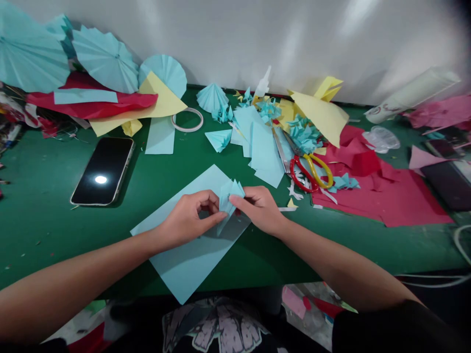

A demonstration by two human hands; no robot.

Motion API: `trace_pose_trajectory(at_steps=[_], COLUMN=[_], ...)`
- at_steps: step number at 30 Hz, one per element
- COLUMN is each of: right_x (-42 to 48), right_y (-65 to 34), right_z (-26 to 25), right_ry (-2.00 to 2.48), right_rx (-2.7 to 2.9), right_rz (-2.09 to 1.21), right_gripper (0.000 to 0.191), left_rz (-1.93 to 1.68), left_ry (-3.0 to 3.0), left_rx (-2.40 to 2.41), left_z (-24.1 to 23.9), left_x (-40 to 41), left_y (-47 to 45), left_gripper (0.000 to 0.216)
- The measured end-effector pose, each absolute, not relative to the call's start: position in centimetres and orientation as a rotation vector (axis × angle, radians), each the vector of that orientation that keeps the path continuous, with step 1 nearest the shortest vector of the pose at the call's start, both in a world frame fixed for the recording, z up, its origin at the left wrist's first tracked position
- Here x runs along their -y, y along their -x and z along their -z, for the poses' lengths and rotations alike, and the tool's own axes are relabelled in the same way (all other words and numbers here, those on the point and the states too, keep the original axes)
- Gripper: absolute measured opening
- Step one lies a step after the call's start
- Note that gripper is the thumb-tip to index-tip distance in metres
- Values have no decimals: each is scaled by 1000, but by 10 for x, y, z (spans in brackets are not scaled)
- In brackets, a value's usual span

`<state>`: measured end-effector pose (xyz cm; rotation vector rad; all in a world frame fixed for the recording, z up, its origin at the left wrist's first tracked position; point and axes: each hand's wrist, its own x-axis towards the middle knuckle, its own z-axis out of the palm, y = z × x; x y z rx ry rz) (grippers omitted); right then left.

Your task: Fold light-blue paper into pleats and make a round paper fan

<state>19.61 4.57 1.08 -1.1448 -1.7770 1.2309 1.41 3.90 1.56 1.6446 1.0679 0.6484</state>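
Between my two hands is a small piece of folded light-blue paper (228,198), pleated into narrow points at its top. My left hand (189,215) pinches its left side between thumb and fingers. From the right, my right hand (261,208) grips it with the thumb in front and the fingers curled behind. Both hands are above a larger flat sheet of light-blue paper (187,269), which lies at an angle on the green table (44,235). Part of the folded paper is hidden by my fingers.
A phone (105,169) lies on the left. Scissors (303,171) with red and yellow handles rest at right near blue strips (263,147) and red paper (408,196). A tape roll (187,120), pleated blue fans (106,56) and yellow paper (320,115) line the back.
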Motion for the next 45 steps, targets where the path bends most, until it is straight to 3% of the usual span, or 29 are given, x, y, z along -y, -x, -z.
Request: trace_pose_trajectory(at_steps=[8, 14, 22, 29, 40, 45], right_x=[-46, -44, -41, -44, -46, -49], right_y=[-197, -194, -190, -195, -195, -199], right_z=[-12, -9, -10, -16, -15, -14], right_ry=[1161, 1089, 1091, 991, 1029, 1044], right_rx=[1922, 1723, 2103, 2148, 2138, 2110], right_rz=[-1132, -1408, -1142, -1264, -1323, -1133], right_gripper=[47, 44, 33, 28, 28, 34], left_rz=[-551, -650, -915, -963, -1112, -1043], left_ry=[-1574, -1567, -1064, -968, -697, -776], left_rx=[-984, -1159, -1067, -960, -908, -806], left_z=[-18, -15, 3, -2, -7, -10], left_x=[-38, -40, -41, -44, -55, -52], left_y=[-14, -13, -14, -14, -13, -12], left_gripper=[19, 19, 23, 14, 9, 11])
